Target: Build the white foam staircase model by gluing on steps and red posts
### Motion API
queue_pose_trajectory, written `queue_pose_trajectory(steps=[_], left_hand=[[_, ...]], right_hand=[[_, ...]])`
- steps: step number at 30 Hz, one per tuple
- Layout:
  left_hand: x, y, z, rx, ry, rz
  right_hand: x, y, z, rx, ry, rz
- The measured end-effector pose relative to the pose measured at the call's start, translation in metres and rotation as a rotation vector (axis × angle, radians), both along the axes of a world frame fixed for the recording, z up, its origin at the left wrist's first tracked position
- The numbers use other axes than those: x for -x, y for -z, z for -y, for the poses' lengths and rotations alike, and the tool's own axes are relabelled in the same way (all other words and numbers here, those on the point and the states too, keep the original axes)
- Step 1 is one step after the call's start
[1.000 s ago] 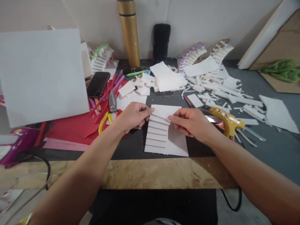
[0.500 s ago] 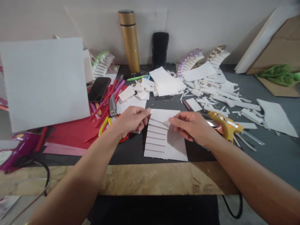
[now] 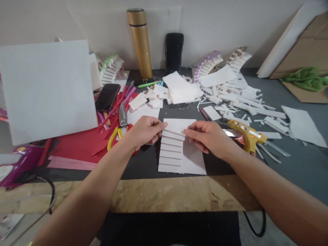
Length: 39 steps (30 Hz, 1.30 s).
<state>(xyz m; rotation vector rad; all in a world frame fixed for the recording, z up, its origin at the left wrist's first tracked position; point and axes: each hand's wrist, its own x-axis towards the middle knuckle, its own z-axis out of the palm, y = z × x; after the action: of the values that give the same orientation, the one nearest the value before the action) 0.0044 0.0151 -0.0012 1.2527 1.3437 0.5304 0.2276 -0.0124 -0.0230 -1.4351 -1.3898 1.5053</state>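
Observation:
A white foam-board sheet [image 3: 193, 160] lies flat on the dark tabletop in front of me. Down its left side runs a stack of overlapping white strips [image 3: 170, 153], like small steps. My left hand [image 3: 151, 131] is closed in a pinch at the left end of the topmost white strip [image 3: 174, 132]. At the strip's other end, my right hand [image 3: 205, 136] pinches it between thumb and fingers. Beside my left wrist are pruning shears [image 3: 123, 118] with yellow and red handles. Just right of my right hand lies a yellow glue gun [image 3: 246, 135].
White offcuts [image 3: 235, 99] litter the right side. Behind stand a gold flask [image 3: 140, 44], a black case [image 3: 174, 53] and small stair models [image 3: 207, 66]. Left are a large white board [image 3: 48, 92], a phone [image 3: 107, 97], red sheets [image 3: 77, 145] and a purple tool [image 3: 23, 162].
Both hands stay at the ends of the strip with almost no movement. The whole view has shifted very slightly.

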Motion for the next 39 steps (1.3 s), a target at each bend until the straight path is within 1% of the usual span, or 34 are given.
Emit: queue_pose_trajectory(steps=[5, 12, 19, 28, 34, 36, 39], left_hand=[[-0.001, -0.001, 0.001, 0.0, -0.005, 0.012], [0.0, 0.003, -0.001, 0.0, 0.002, 0.017], [0.0, 0.002, -0.001, 0.004, 0.002, 0.024], [0.0, 0.0, 0.0, 0.02, -0.006, 0.013], [0.006, 0.003, -0.003, 0.014, 0.045, 0.063], [0.009, 0.005, -0.004, -0.002, 0.046, 0.099], [0.011, 0.007, -0.005, -0.09, 0.049, 0.149]], right_hand=[[0.0, 0.001, 0.0, -0.004, 0.006, -0.001], [0.0, 0.002, -0.001, -0.012, 0.005, 0.015], [0.002, -0.001, 0.001, 0.003, 0.022, 0.008], [0.001, 0.0, 0.0, -0.001, 0.029, -0.011], [0.001, -0.001, 0.0, 0.014, 0.028, -0.031], [0.0, -0.001, 0.0, 0.012, 0.008, -0.073], [-0.001, -0.003, 0.001, -0.003, -0.018, -0.141]])
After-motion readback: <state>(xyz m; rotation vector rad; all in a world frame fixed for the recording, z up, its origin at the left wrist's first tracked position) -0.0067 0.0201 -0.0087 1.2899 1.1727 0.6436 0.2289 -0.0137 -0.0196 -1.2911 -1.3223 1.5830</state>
